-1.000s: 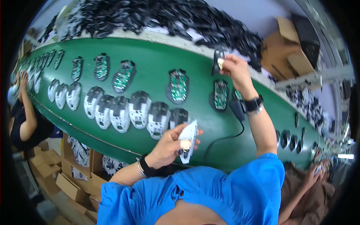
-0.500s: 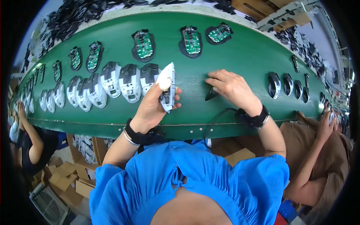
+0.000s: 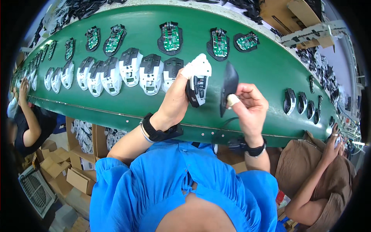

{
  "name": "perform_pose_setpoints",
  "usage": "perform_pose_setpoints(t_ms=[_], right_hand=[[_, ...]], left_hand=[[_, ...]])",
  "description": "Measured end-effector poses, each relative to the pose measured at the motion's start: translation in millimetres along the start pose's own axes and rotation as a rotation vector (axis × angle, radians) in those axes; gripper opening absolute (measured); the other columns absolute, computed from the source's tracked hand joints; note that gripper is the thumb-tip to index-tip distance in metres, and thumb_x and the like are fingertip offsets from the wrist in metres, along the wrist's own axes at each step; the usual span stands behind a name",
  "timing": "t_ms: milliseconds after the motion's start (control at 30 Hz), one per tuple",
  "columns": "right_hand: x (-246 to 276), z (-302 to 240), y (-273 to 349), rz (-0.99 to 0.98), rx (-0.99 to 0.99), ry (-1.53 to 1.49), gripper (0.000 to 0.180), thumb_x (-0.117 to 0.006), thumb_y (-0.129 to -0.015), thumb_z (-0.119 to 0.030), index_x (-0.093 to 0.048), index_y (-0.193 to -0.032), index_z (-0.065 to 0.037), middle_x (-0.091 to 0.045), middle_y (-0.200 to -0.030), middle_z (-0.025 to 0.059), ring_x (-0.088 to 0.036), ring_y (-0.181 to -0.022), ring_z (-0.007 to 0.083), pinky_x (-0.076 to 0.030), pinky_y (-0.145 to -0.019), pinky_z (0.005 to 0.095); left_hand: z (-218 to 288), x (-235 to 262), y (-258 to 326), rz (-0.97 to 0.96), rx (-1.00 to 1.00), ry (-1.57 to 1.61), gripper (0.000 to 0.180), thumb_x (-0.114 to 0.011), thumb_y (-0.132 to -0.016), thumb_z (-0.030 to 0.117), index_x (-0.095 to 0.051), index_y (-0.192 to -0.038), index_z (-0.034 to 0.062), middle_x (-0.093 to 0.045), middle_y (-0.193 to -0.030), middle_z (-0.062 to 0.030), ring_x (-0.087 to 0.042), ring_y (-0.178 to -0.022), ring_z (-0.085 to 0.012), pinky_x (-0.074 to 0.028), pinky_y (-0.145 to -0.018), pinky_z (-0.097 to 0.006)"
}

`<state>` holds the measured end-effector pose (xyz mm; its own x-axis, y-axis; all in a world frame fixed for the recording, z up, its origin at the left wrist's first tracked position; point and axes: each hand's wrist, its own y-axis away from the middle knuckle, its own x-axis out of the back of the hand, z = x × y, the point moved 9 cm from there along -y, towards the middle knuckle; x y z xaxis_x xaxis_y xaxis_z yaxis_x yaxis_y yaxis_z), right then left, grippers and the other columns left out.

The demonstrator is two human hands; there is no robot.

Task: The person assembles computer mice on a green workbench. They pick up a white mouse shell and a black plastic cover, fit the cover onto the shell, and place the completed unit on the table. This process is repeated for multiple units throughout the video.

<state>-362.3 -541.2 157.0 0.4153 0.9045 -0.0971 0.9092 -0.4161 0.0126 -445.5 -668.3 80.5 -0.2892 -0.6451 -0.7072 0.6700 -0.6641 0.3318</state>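
My left hand (image 3: 174, 96) grips a white and black computer mouse shell (image 3: 201, 79) on its edge, its side slots facing right. Upright between the fingertips and thumb of my right hand (image 3: 250, 106) stands a curved black side panel (image 3: 228, 86), a short gap away from the shell. Pale coverings wrap both thumbs. Just left of my left hand, a row of white mouse shells with black tops (image 3: 151, 75) lies on the green work surface (image 3: 154, 104).
Mouse bases with green circuit boards (image 3: 170, 38) line the far side of the surface. Black and white shells (image 3: 289, 101) lie at the right. Co-workers sit at both ends, one in a brown top (image 3: 309, 166). Cardboard boxes (image 3: 56, 168) are piled below left.
My right hand has lifted the black panel off the surface and turned it upright. My left hand has rotated the mouse shell so its slotted side shows. The whole view has shifted.
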Motion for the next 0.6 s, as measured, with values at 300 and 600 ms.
perform_pose_setpoints(t_ms=[300,600], right_hand=[[-33,-10,-11,-0.055,0.303,0.519,0.05,-0.068,-0.077,0.007,-0.057,-0.124,-0.003,-0.067,-0.085,0.0073,-0.066,-0.072,0.0107,-0.055,-0.064,0.0244],[-54,-27,11,0.014,0.458,0.748,0.053,-0.068,-0.075,0.009,-0.054,-0.125,0.001,-0.066,-0.079,0.0107,-0.067,-0.068,0.0141,-0.056,-0.062,0.0272]], left_hand=[[-2,-3,-2,-0.033,-0.009,-0.045,0.047,-0.035,-0.102,0.045,-0.044,-0.132,0.0092,-0.056,-0.116,-0.0027,-0.055,-0.104,-0.0089,-0.048,-0.087,-0.028],[14,-11,14,-0.01,-0.054,-0.546,0.059,-0.052,-0.094,0.045,-0.04,-0.136,0.0059,-0.053,-0.114,-0.0021,-0.051,-0.108,-0.0116,-0.041,-0.095,-0.03]])
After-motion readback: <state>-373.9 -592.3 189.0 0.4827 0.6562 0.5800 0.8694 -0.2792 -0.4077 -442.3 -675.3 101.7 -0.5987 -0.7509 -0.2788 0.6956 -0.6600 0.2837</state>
